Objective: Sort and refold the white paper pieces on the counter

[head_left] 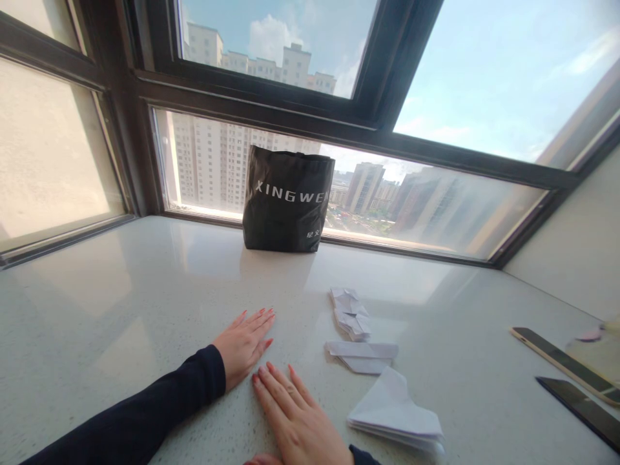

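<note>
Palm down on the pale speckled sill, my left hand (245, 345) lies flat with its fingers stretched out and holds nothing. Just in front of it and to the right, my right hand (298, 413) also rests flat, fingers extended, its fingertips near the left thumb. To the right of my hands are folded white papers: a small creased piece (349, 312) farthest away, a flat folded piece (364, 356) in the middle, and a thicker pointed stack (397, 413) nearest me. Neither hand touches the papers.
An upright black bag (289, 203) with white lettering stands at the back against the dark-framed window. Along the right edge lie a phone (562, 358) and another dark flat device (581, 407), with a pale blurred item (598, 352) beside them.
</note>
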The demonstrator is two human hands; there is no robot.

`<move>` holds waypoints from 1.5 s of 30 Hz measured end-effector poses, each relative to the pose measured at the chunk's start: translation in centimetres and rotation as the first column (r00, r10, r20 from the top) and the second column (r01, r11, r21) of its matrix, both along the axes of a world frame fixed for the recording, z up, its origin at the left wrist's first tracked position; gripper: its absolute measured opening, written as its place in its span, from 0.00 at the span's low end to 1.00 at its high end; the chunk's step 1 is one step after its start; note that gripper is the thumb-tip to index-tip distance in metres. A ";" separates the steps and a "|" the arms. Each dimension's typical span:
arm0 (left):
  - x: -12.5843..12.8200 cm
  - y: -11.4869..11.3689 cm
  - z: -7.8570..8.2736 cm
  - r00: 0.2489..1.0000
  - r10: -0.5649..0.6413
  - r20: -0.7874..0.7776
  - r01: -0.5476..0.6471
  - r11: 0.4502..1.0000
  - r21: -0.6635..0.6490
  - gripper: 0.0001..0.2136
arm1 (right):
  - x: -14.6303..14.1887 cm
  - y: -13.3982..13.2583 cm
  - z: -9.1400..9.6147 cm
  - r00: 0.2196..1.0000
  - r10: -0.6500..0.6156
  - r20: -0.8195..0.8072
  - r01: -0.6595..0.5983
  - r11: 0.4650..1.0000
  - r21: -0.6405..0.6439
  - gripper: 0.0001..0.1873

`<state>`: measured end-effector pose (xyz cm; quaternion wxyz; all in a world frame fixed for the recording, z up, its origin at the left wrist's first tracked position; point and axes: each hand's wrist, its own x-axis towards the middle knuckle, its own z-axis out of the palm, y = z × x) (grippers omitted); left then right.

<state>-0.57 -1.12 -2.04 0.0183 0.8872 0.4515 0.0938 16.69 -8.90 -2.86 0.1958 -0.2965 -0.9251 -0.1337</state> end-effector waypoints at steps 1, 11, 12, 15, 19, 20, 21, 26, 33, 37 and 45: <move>0.0 0.0 0.0 1.000 -0.002 0.002 0.002 1.000 0.005 0.21 | 0.0 0.0 0.1 1.000 -0.003 -0.001 0.003 1.000 0.001 0.37; 0.0 0.2 -0.4 1.000 0.001 -0.003 -0.001 0.999 0.040 0.22 | 0.0 -0.2 0.0 1.000 -0.012 0.000 0.012 1.000 0.000 0.39; 0.0 0.2 -0.4 1.000 0.008 -0.001 -0.008 0.999 0.046 0.22 | 0.0 -0.2 -0.1 1.000 -0.012 -0.004 0.012 1.000 0.003 0.39; 0.0 0.2 -0.6 1.000 0.010 -0.003 -0.010 0.999 0.052 0.22 | -0.1 -0.1 -0.3 1.000 -0.011 -0.020 0.012 1.000 0.026 0.39; -0.1 0.3 -0.9 1.000 -0.007 0.001 0.007 0.998 0.060 0.22 | -0.1 0.0 -0.6 1.000 -0.014 -0.020 0.015 1.000 0.023 0.38; -0.1 0.4 -0.9 1.000 -0.007 0.006 0.006 0.998 0.066 0.22 | -0.1 0.0 -0.5 1.000 -0.014 -0.014 0.014 1.000 0.016 0.37; -0.2 0.4 -1.0 1.000 -0.005 0.010 0.004 0.998 0.070 0.22 | -0.1 0.0 -0.5 1.000 -0.012 -0.010 0.012 1.000 0.012 0.37; -0.2 0.4 -1.0 1.000 0.007 0.018 -0.008 0.998 0.067 0.23 | 0.0 -0.2 0.2 0.998 -0.051 -0.023 0.051 0.998 0.041 0.39; -0.1 0.4 -0.9 1.000 0.005 0.014 -0.006 0.998 0.057 0.22 | -0.1 -0.2 -0.1 0.999 -0.030 -0.038 0.032 0.998 0.053 0.37; -0.1 0.4 -1.0 0.999 -0.007 0.036 0.004 0.998 0.064 0.22 | 0.0 -0.1 -0.2 1.000 -0.011 -0.024 0.011 1.000 0.015 0.36; -0.1 0.3 -0.8 0.999 -0.003 0.053 0.000 0.998 0.062 0.22 | 0.1 -0.3 0.2 1.000 -0.002 0.029 0.005 0.996 -0.095 0.36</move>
